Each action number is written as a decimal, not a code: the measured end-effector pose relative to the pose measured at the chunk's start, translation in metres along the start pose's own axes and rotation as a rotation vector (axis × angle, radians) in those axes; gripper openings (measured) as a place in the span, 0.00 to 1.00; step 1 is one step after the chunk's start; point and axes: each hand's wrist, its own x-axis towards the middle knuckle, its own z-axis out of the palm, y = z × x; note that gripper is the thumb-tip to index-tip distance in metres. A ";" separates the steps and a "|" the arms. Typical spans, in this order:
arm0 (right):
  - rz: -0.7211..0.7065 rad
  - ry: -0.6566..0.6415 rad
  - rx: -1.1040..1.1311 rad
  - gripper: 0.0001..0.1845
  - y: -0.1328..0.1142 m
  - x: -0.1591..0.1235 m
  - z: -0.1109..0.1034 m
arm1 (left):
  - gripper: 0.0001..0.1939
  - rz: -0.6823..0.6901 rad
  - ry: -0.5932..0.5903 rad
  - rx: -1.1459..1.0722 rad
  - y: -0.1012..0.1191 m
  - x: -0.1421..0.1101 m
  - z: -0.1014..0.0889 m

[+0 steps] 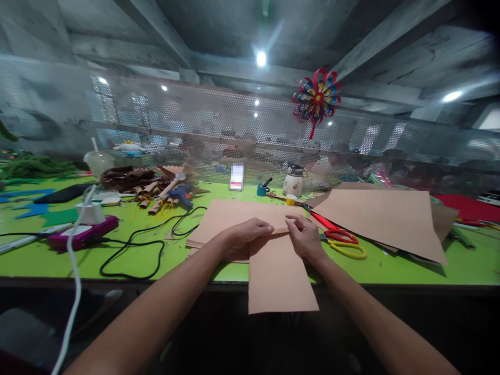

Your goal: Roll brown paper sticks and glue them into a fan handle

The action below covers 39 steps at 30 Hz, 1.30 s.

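Observation:
A strip of brown kraft paper (279,278) lies between my hands, its near end hanging over the table's front edge. My left hand (252,232) is closed on the paper's upper left side, thumb pressed on top. At the upper right, my right hand (304,234) pinches the paper, with thumb and forefinger close together at what looks like a folded edge. Beneath and behind the hands rests a stack of brown paper sheets (219,216). Just right of my right hand lie scissors with yellow and red handles (347,251) and a red-handled tool (322,219).
Large brown sheets (383,216) cover the right of the green table (183,265). A black cable (133,242) and purple power strip (89,232) lie left. Behind stand a jug (294,182), a teal cup (262,190) and a phone (236,177). Paper rolls (158,200) sit back left.

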 end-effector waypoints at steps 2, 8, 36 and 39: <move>-0.001 -0.004 0.001 0.18 0.000 0.000 0.000 | 0.14 -0.019 -0.002 -0.007 0.000 0.000 0.002; 0.060 -0.028 0.138 0.20 -0.003 0.005 0.001 | 0.14 0.033 0.053 0.185 0.002 0.013 -0.004; 0.213 -0.261 0.550 0.27 0.009 0.002 0.011 | 0.17 0.402 0.293 1.301 -0.009 0.033 -0.013; 0.185 -0.260 0.564 0.25 0.012 0.001 0.012 | 0.20 0.356 0.208 1.176 -0.006 0.031 -0.013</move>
